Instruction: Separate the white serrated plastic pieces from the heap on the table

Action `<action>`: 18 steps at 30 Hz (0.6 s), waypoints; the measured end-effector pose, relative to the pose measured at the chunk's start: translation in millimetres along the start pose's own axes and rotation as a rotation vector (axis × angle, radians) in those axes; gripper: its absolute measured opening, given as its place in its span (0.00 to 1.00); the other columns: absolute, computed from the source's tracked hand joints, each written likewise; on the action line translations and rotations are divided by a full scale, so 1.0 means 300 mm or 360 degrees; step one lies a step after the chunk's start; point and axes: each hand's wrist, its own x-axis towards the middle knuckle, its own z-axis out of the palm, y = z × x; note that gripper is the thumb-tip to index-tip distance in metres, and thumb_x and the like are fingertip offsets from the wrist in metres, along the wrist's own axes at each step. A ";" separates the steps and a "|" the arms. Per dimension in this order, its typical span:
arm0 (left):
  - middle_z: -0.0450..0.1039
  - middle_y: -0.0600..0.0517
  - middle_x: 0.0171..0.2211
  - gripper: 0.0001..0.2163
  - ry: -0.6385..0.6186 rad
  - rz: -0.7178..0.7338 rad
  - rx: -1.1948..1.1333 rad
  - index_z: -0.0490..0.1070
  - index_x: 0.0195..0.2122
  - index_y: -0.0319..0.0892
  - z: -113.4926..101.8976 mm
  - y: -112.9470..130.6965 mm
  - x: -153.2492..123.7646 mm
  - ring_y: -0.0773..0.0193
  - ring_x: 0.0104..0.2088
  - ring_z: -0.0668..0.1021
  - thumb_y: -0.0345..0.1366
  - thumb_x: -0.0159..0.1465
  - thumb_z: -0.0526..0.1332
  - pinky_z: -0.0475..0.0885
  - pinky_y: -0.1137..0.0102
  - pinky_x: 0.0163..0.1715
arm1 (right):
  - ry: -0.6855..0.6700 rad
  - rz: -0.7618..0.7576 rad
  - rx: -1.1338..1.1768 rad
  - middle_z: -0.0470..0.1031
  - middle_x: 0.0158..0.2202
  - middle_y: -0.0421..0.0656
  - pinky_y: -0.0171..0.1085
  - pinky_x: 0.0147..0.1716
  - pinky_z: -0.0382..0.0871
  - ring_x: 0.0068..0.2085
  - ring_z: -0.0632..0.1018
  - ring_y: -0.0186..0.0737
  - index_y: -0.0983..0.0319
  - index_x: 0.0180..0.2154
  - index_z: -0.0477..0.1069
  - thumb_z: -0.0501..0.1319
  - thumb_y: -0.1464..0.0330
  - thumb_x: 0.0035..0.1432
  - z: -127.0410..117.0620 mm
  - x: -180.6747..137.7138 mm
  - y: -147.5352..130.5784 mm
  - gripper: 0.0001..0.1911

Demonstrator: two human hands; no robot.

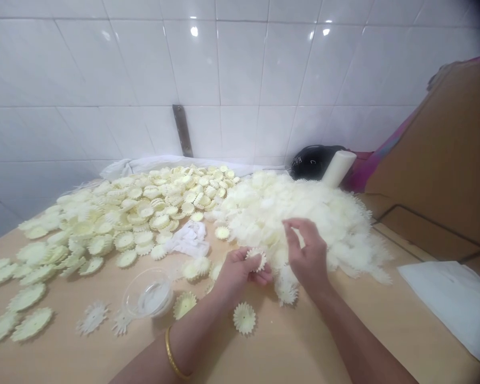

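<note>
My left hand point(240, 272), with a gold bangle at the wrist, is closed on a small pale-yellow disc with a toothed edge point(256, 260), thumb on its face. My right hand point(309, 256) is raised just to the right of it, thumb and index finger pinched together at the tips; whatever is between them, if anything, is too small to make out. Under my right hand lies a lacy white toothed piece point(287, 288). A single toothed disc point(244, 318) rests flat on the table below my left hand.
A large heap of toothed discs point(144, 208) spreads over the left. Thin white frilly pieces point(304, 208) are heaped behind my hands. A clear bowl point(130, 293) with white contents stands at left front. Cardboard point(436, 154), a white roll point(339, 168) and a white sheet point(452, 298) are on the right.
</note>
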 end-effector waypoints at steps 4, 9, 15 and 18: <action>0.72 0.49 0.20 0.13 -0.0001 0.0073 0.0022 0.68 0.27 0.35 -0.003 0.004 -0.001 0.68 0.18 0.73 0.42 0.52 0.61 0.66 0.75 0.19 | -0.0397 0.0066 0.0221 0.72 0.32 0.44 0.40 0.36 0.65 0.35 0.72 0.40 0.61 0.33 0.67 0.50 0.69 0.57 0.005 -0.018 -0.042 0.08; 0.69 0.51 0.17 0.14 -0.0016 0.0109 0.0077 0.68 0.28 0.36 -0.004 0.014 -0.011 0.69 0.15 0.71 0.44 0.52 0.60 0.63 0.76 0.16 | -0.0671 0.0126 0.0435 0.72 0.30 0.44 0.39 0.35 0.67 0.34 0.72 0.40 0.61 0.33 0.68 0.51 0.68 0.57 0.012 -0.026 -0.052 0.09; 0.64 0.55 0.12 0.16 0.0164 0.0113 0.0137 0.67 0.25 0.38 -0.003 0.012 -0.016 0.73 0.11 0.65 0.48 0.50 0.61 0.56 0.77 0.12 | -0.0767 0.0143 0.0514 0.73 0.32 0.44 0.40 0.36 0.67 0.36 0.73 0.40 0.61 0.35 0.70 0.54 0.67 0.55 0.013 -0.027 -0.064 0.08; 0.61 0.56 0.11 0.17 0.0226 0.0103 0.0149 0.66 0.22 0.38 -0.003 0.017 -0.014 0.74 0.11 0.62 0.50 0.49 0.61 0.53 0.77 0.12 | -0.0811 0.0186 0.0534 0.73 0.35 0.44 0.40 0.38 0.67 0.38 0.73 0.40 0.61 0.38 0.69 0.58 0.67 0.52 0.010 -0.025 -0.071 0.10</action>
